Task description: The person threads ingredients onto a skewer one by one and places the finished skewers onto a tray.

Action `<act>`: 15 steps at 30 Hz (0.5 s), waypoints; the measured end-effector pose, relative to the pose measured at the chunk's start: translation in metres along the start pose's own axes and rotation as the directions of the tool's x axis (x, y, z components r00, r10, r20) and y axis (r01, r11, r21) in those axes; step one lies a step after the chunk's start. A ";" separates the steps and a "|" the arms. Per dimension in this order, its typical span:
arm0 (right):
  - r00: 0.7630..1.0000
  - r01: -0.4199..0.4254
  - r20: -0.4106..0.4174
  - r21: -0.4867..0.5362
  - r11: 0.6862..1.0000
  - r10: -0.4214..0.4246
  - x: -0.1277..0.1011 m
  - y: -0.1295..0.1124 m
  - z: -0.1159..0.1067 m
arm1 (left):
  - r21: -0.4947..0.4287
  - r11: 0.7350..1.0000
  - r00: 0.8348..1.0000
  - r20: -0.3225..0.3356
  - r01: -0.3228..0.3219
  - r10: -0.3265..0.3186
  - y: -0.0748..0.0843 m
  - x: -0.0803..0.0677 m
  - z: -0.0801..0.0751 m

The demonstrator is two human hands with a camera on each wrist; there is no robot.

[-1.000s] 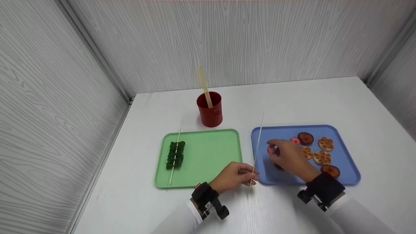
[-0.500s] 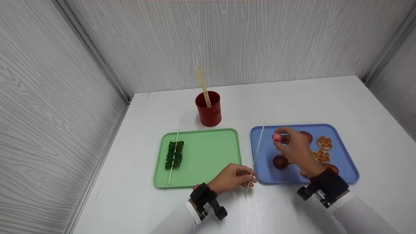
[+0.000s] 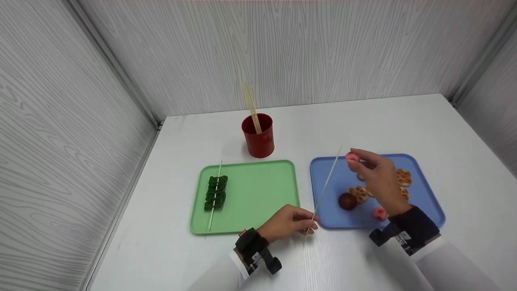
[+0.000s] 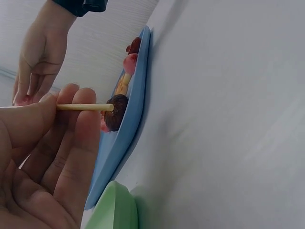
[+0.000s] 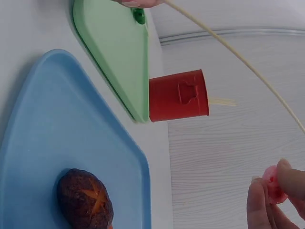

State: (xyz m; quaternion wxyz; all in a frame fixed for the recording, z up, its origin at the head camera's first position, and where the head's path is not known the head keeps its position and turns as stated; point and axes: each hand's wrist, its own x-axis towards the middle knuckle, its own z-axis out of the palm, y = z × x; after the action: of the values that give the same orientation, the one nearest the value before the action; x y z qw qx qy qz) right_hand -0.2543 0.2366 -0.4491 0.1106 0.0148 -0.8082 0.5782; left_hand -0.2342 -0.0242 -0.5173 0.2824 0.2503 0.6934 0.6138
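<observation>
We have a blue rectangular tray (image 3: 331, 214), with a green rectangular tray (image 3: 262, 186) to its left. By the blue tray's near-left corner is our left hand (image 3: 288, 222), over its far side our right hand (image 3: 381, 178), both part-curled. The left pinches a thin pale wooden skewer (image 3: 328, 180); the right, a small round pink food piece (image 3: 352, 157). We'd best steady the skewer, fingertips off the piece's middle.

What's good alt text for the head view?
A person's left hand holds a skewer; the right hand pinches a pink piece above a blue tray with a mushroom and lotus-root slices. A green tray holds skewered greens; behind stands a red cup of skewers.
</observation>
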 end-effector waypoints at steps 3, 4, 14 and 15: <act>1.000 -0.001 -0.012 0.085 0.996 0.002 0.001 0.000 -0.001 | 0.011 1.000 1.000 0.002 0.003 -0.003 -0.001 0.000 0.000; 1.000 0.004 -0.014 0.116 0.993 -0.002 0.001 -0.001 -0.001 | 0.014 1.000 1.000 0.002 0.004 -0.005 -0.001 0.000 0.000; 0.998 0.005 -0.061 0.440 0.898 0.024 0.003 -0.007 -0.004 | 0.075 0.997 1.000 0.024 -0.014 0.012 -0.007 -0.001 0.002; 0.997 0.003 -0.076 0.448 0.894 0.035 0.003 -0.007 -0.004 | 0.089 0.996 0.999 0.031 -0.019 0.016 -0.007 -0.001 0.002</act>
State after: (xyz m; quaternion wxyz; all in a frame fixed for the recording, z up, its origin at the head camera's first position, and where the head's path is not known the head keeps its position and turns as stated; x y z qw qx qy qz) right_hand -0.2555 0.2384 -0.4407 0.1326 0.0096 -0.6485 0.7495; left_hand -0.2320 -0.0242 -0.5247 0.2760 0.2779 0.7135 0.5810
